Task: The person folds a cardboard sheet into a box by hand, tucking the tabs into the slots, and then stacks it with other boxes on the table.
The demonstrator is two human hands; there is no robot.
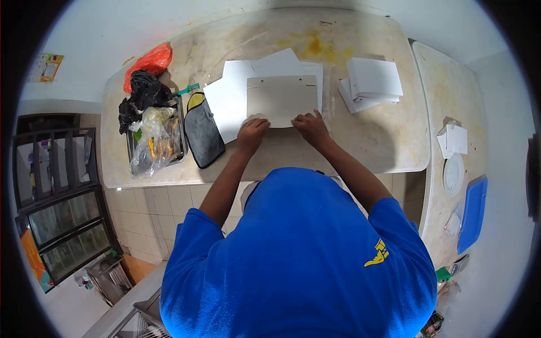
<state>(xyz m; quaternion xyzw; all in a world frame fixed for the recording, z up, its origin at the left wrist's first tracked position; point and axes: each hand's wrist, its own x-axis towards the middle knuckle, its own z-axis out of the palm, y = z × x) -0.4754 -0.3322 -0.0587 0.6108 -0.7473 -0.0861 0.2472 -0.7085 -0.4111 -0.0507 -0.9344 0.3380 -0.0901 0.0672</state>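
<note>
A grey-beige cardboard sheet (282,100) with small slots along its far edge lies in front of me, on top of several white sheets (225,101). My left hand (255,134) grips its near left corner, fingers curled over the edge. At the near right corner, my right hand (311,128) pinches the same edge between thumb and fingers. Part of that near edge is hidden under the fingers.
To the left are a dark grey zip pouch (202,135), a tray (183,127) of plastic-wrapped items, a black bag (147,90) and a red bag (152,61). A stack of white boxes or folded cards (375,79) stands right. A blue lid (472,214) lies on the side table.
</note>
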